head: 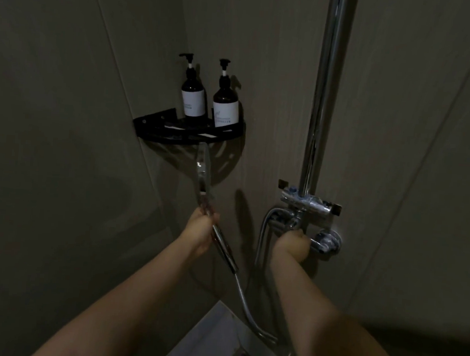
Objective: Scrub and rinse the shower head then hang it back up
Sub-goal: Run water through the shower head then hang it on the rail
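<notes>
Our left hand [201, 228] is curled round the handle of the shower head [203, 172], whose long axis runs up and away from the grip toward the black corner shelf [159, 128], the head edge-on just below it. Our right hand [291, 244] is closed on the tap lever [322, 243] at the mixer (water flow is too dim to tell). The chrome riser [327, 101] stands to the right, nearer our right hand, so hanging back means crossing rightward.
</notes>
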Demonstrator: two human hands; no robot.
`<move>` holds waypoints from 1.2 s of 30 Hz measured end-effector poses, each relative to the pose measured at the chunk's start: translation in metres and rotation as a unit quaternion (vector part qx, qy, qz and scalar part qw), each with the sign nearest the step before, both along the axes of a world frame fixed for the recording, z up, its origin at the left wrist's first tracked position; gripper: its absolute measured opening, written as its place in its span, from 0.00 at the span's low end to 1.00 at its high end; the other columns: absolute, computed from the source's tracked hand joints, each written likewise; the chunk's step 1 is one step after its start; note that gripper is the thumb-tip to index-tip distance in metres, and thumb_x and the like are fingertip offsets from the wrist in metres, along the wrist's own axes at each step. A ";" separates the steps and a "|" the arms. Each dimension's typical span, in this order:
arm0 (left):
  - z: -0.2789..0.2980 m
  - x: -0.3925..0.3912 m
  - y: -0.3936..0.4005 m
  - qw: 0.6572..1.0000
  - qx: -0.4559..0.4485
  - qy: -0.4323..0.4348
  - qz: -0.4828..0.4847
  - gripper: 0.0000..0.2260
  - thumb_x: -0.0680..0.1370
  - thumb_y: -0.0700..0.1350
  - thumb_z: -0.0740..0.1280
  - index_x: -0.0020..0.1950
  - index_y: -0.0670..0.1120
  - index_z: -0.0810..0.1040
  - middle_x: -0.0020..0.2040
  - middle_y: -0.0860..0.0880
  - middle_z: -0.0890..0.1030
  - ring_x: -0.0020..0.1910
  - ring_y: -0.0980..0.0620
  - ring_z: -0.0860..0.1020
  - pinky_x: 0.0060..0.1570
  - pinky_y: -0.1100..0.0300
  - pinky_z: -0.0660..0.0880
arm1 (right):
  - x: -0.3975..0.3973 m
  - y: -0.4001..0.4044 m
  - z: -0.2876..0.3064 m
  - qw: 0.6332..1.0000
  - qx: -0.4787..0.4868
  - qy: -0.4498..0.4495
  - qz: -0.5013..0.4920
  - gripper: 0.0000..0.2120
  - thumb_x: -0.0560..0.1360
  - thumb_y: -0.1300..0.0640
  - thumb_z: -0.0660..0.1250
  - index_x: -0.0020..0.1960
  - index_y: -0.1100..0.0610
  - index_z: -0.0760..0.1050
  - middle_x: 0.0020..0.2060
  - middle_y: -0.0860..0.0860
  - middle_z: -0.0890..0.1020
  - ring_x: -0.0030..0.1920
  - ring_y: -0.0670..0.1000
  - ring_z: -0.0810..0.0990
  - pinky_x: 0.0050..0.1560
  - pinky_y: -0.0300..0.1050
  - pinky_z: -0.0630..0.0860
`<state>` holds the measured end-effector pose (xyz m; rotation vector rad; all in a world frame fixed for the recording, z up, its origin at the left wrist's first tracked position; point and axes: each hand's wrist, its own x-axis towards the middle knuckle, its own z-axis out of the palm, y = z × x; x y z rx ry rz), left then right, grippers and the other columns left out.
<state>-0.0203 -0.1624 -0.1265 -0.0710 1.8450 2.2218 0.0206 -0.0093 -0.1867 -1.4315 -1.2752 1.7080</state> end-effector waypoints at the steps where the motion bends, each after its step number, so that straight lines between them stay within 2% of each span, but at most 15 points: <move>1: -0.004 0.000 0.000 1.000 -0.010 0.001 -0.001 0.10 0.77 0.28 0.56 0.44 0.42 0.70 0.39 0.46 0.72 0.38 0.52 0.72 0.39 0.65 0.73 | 0.006 -0.006 0.000 0.998 0.035 0.007 -0.042 0.14 0.79 0.57 0.57 0.58 0.66 0.72 0.56 0.65 0.78 0.55 0.63 0.77 0.44 0.44 0.68; 3: -0.012 0.002 -0.001 1.000 -0.026 -0.002 -0.001 0.08 0.78 0.29 0.57 0.51 0.41 0.70 0.42 0.46 0.73 0.40 0.52 0.73 0.42 0.62 0.73 | 0.016 -0.009 -0.011 0.996 0.065 0.020 -0.065 0.15 0.76 0.54 0.63 0.54 0.65 0.74 0.54 0.64 0.78 0.54 0.62 0.78 0.44 0.42 0.64; 6: -0.021 0.001 -0.009 0.999 -0.047 0.004 0.017 0.09 0.78 0.31 0.59 0.45 0.44 0.70 0.40 0.48 0.73 0.39 0.53 0.73 0.41 0.62 0.72 | 0.027 -0.011 -0.037 0.997 0.061 -0.045 0.017 0.22 0.72 0.49 0.69 0.57 0.64 0.72 0.57 0.63 0.77 0.58 0.61 0.76 0.51 0.48 0.69; 8: -0.021 0.001 -0.018 0.997 -0.075 0.012 0.014 0.07 0.77 0.32 0.62 0.45 0.44 0.74 0.40 0.47 0.75 0.40 0.52 0.74 0.47 0.57 0.73 | 0.028 -0.013 -0.049 0.992 0.057 -0.072 0.082 0.26 0.70 0.47 0.70 0.60 0.64 0.70 0.59 0.63 0.76 0.60 0.62 0.75 0.58 0.53 0.70; 9: -0.020 0.001 -0.022 0.996 -0.089 0.015 0.006 0.05 0.76 0.32 0.63 0.47 0.41 0.76 0.40 0.47 0.75 0.41 0.50 0.75 0.50 0.54 0.73 | 0.027 -0.014 -0.053 0.988 0.060 -0.081 0.114 0.27 0.71 0.47 0.69 0.61 0.65 0.69 0.59 0.63 0.77 0.60 0.63 0.75 0.60 0.54 0.70; 11: -0.018 0.000 -0.031 0.994 -0.108 0.017 -0.003 0.08 0.75 0.33 0.65 0.54 0.37 0.76 0.39 0.48 0.76 0.42 0.50 0.75 0.54 0.52 0.73 | 0.024 -0.015 -0.057 0.982 0.064 -0.094 0.151 0.27 0.74 0.47 0.66 0.62 0.67 0.70 0.59 0.66 0.76 0.61 0.65 0.74 0.62 0.55 0.70; 14: -0.012 0.001 -0.042 0.994 -0.104 0.025 -0.009 0.11 0.76 0.32 0.64 0.58 0.35 0.76 0.42 0.48 0.78 0.40 0.53 0.76 0.55 0.55 0.72 | 0.023 -0.011 -0.055 0.981 0.056 -0.087 0.162 0.24 0.76 0.49 0.63 0.60 0.68 0.70 0.59 0.67 0.76 0.61 0.65 0.73 0.60 0.53 0.68; 17: -0.011 0.001 -0.050 0.994 -0.102 0.028 -0.007 0.13 0.76 0.31 0.63 0.60 0.34 0.74 0.44 0.47 0.78 0.49 0.48 0.74 0.58 0.54 0.71 | 0.024 -0.009 -0.054 0.979 0.057 -0.095 0.173 0.24 0.77 0.49 0.62 0.60 0.70 0.70 0.60 0.67 0.75 0.62 0.65 0.73 0.60 0.52 0.68; 19: -0.012 0.001 -0.056 0.994 -0.109 0.032 -0.006 0.13 0.76 0.31 0.63 0.60 0.34 0.74 0.43 0.47 0.77 0.49 0.47 0.74 0.55 0.55 0.72 | 0.023 -0.008 -0.053 0.974 0.071 -0.106 0.188 0.24 0.78 0.49 0.60 0.60 0.70 0.70 0.60 0.68 0.74 0.62 0.65 0.72 0.60 0.52 0.68; 22: -0.012 0.003 -0.062 0.992 -0.119 0.041 -0.010 0.11 0.76 0.32 0.63 0.57 0.40 0.75 0.39 0.49 0.76 0.41 0.52 0.75 0.40 0.66 0.73 | 0.023 -0.007 -0.050 0.971 0.079 -0.124 0.187 0.25 0.78 0.48 0.59 0.60 0.70 0.71 0.60 0.68 0.75 0.62 0.65 0.73 0.59 0.52 0.69; 23: -0.012 0.004 -0.064 0.993 -0.114 0.041 -0.008 0.10 0.76 0.31 0.63 0.56 0.41 0.75 0.39 0.49 0.76 0.39 0.53 0.75 0.38 0.66 0.72 | 0.023 -0.007 -0.050 0.971 0.080 -0.126 0.185 0.25 0.78 0.48 0.59 0.60 0.70 0.71 0.59 0.68 0.76 0.61 0.65 0.73 0.58 0.52 0.69; 26: -0.013 0.002 -0.065 0.994 -0.100 0.038 -0.002 0.09 0.76 0.30 0.62 0.53 0.40 0.75 0.39 0.48 0.76 0.39 0.54 0.74 0.43 0.63 0.71 | 0.022 -0.008 -0.049 0.969 0.084 -0.131 0.191 0.25 0.78 0.48 0.59 0.59 0.71 0.71 0.59 0.69 0.76 0.61 0.66 0.73 0.58 0.52 0.69; 29: -0.014 0.001 -0.065 0.995 -0.090 0.035 -0.006 0.10 0.76 0.29 0.62 0.45 0.44 0.76 0.40 0.47 0.75 0.40 0.52 0.74 0.46 0.61 0.71 | 0.022 -0.007 -0.048 0.968 0.080 -0.136 0.195 0.25 0.78 0.48 0.60 0.58 0.70 0.72 0.58 0.69 0.76 0.61 0.66 0.74 0.58 0.52 0.70; 33: -0.016 0.003 -0.067 0.996 -0.088 0.025 -0.011 0.08 0.76 0.30 0.63 0.51 0.41 0.76 0.42 0.45 0.76 0.41 0.50 0.74 0.45 0.58 0.71 | 0.022 -0.006 -0.048 0.968 0.076 -0.132 0.197 0.24 0.77 0.48 0.61 0.58 0.70 0.73 0.57 0.68 0.77 0.60 0.65 0.75 0.57 0.51 0.70; 36: -0.016 0.005 -0.067 0.995 -0.090 0.031 -0.005 0.08 0.76 0.30 0.62 0.45 0.43 0.76 0.40 0.46 0.75 0.41 0.51 0.74 0.44 0.59 0.71 | 0.022 -0.006 -0.048 0.967 0.077 -0.135 0.202 0.25 0.77 0.47 0.60 0.57 0.70 0.73 0.57 0.68 0.77 0.60 0.66 0.74 0.57 0.51 0.70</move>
